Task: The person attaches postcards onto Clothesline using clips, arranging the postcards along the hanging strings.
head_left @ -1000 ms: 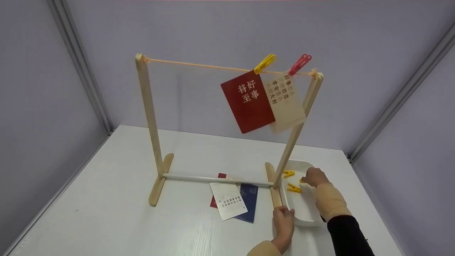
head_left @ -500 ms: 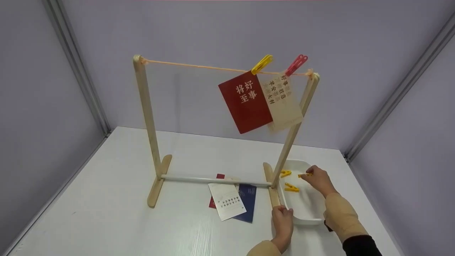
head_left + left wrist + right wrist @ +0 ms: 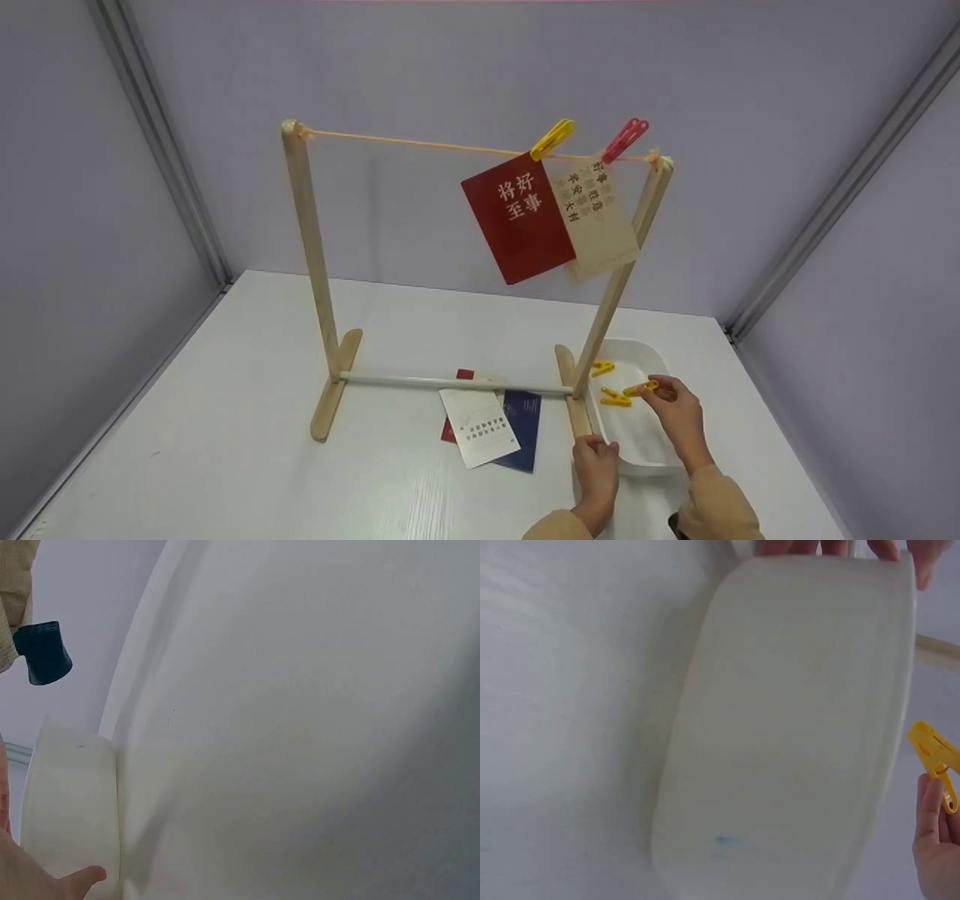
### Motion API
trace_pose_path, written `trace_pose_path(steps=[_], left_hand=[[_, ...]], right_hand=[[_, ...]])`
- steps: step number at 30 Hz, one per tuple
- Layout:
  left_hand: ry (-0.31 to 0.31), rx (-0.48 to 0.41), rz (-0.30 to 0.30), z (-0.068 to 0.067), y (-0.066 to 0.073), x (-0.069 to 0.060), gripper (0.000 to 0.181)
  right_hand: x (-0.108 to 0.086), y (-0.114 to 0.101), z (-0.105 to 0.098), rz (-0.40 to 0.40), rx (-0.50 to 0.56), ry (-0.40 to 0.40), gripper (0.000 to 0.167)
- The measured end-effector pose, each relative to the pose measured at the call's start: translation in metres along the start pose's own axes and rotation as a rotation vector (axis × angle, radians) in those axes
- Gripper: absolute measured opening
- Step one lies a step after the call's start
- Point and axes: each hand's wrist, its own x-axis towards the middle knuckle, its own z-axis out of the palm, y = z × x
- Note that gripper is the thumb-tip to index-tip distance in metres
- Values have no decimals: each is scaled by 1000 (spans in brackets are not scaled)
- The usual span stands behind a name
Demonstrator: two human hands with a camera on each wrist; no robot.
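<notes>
Yellow clothespin (image 3: 930,748) pinched in right hand (image 3: 679,416) | left hand (image 3: 598,466) steadies white tray (image 3: 651,470) edge | best pinch: handle end, nose clear

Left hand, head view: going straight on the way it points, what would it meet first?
Most likely the stand's wooden foot, just ahead of the left hand in the head view; depth is unclear, so they may already touch.
</notes>
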Motion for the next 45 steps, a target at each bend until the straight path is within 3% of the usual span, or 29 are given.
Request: trace_pose_path(steps=[3,10,14,17,19,20,21,23,25,26,28,31,33,37,41,44,45], left_hand=[[3,3,6,0,0,0,20],[-11,-31,49,-7,1,1,27],[-58,-25,145,-28,7,9,28],[-173,42,269,-56,17,27,23],[-329,186,375,-80,27,43,22],[-415,324,446,-93,34,53,24],[-504,500,530,-106,42,63,27],[-655,947,752,-131,59,82,36],[-747,1378,980,-155,75,97,45],[-780,1539,1080,-166,82,103,50],[-831,1754,1184,-184,91,112,61],[-843,1918,1237,-200,93,119,73],[-821,2007,1282,-201,91,120,78],[-786,2177,1411,-196,82,119,77],[-749,2377,1459,-188,74,114,69],[-746,2433,1480,-183,70,111,64],[-752,2414,1487,-181,69,111,63]], right_hand=[[-17,-7,4,2,-40,39,45],[-36,12,15,-71,-30,156,32],[-37,17,18,-135,-3,170,32],[-36,17,18,-153,8,152,33],[-35,16,18,-134,4,149,33],[-36,16,18,-121,-8,149,33],[-36,16,18,-117,-15,150,33],[-36,16,17,-96,-27,144,32],[-36,16,16,-82,-32,139,32],[-36,16,15,-77,-33,136,32],[-36,15,15,-69,-25,132,33],[-36,15,15,-71,-22,139,32],[-35,15,14,-76,-11,138,32],[-35,16,14,-79,-12,130,32],[-37,17,15,-84,-20,127,32],[-37,17,16,-99,-6,128,31],[-37,17,16,-103,-4,130,31]])
